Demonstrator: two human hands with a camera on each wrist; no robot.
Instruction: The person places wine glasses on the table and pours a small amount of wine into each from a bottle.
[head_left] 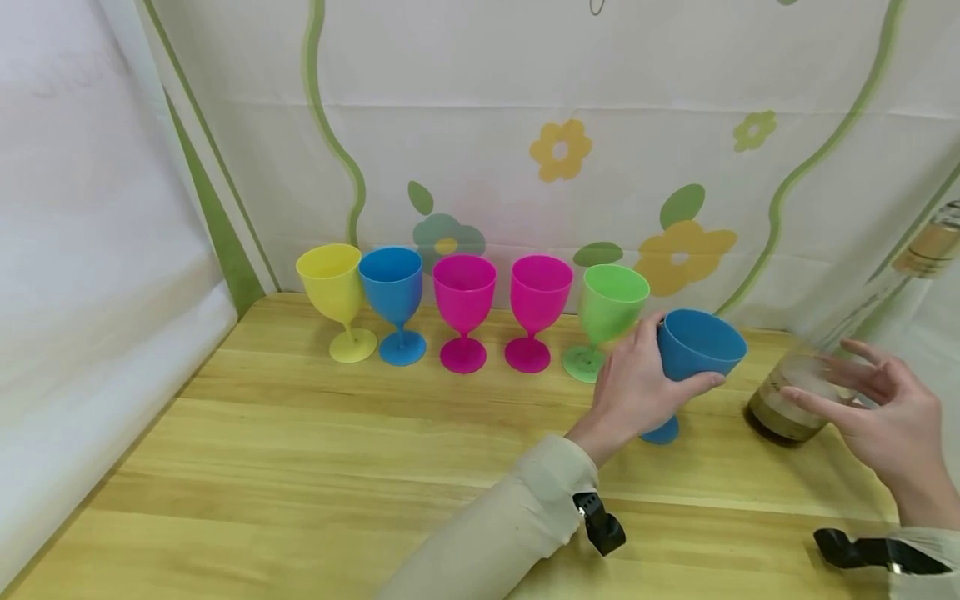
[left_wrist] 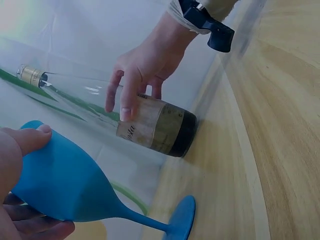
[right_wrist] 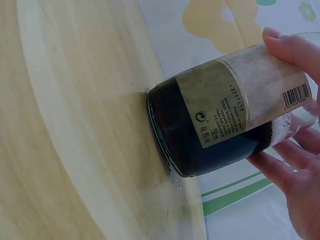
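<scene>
Fingers and thumb of the left hand [head_left: 637,379] curl round the bowl of a blue goblet [head_left: 697,350], which tilts with its foot [head_left: 662,430] low over the wooden table [head_left: 300,467], right of centre; whether the foot touches the wood cannot be told. The goblet looks like light, stiff plastic, smooth enough to slip, so the bowl where the hand already wraps it seems the surest hold, the thin stem less so. Further right, the right hand [head_left: 877,400] has its fingers spread and nearly straight against a clear glass bottle [head_left: 798,400] that leans back toward the cloth, its dark base on the table; the wrist views show fingertips [left_wrist: 125,112] on the paper label [right_wrist: 245,95] with no firm wrap round it. The bottle, holding a little dark liquid at the bottom, is probably heavy, hard and breakable, best taken round the labelled body. Along the back, from the left, stand a yellow goblet [head_left: 333,296], another blue one [head_left: 393,300], two pink goblets [head_left: 465,308], and a green goblet [head_left: 607,312] just beside the left hand, close enough to be knocked. A flowered cloth [head_left: 555,150] hangs behind.
</scene>
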